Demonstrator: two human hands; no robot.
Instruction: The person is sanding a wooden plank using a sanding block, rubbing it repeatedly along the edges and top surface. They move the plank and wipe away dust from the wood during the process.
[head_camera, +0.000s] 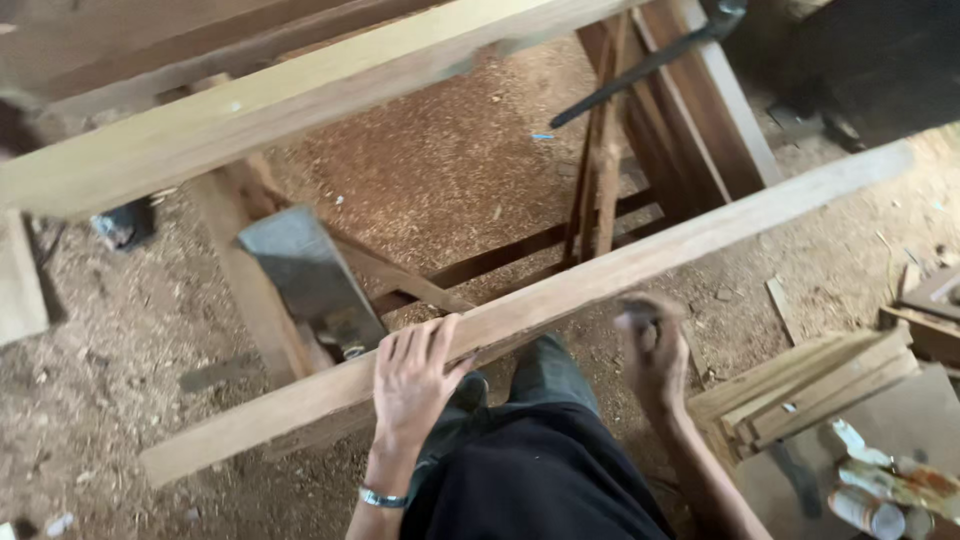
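Left hand (415, 375) on long plank (560, 295), right hand (655, 350) just beside it, stacked boards (810, 385) further right.

A single head-worn camera looks steeply down from close above the person's own hands. The left hand (415, 375) lies low and centre, the right hand (655, 350) just beside it. A long plank (640, 265) crosses the view diagonally at both hands; beyond them stretches the sawdust floor (440, 170).

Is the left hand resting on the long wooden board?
Yes, the left hand lies flat on the long wooden board, fingers spread over its top edge.
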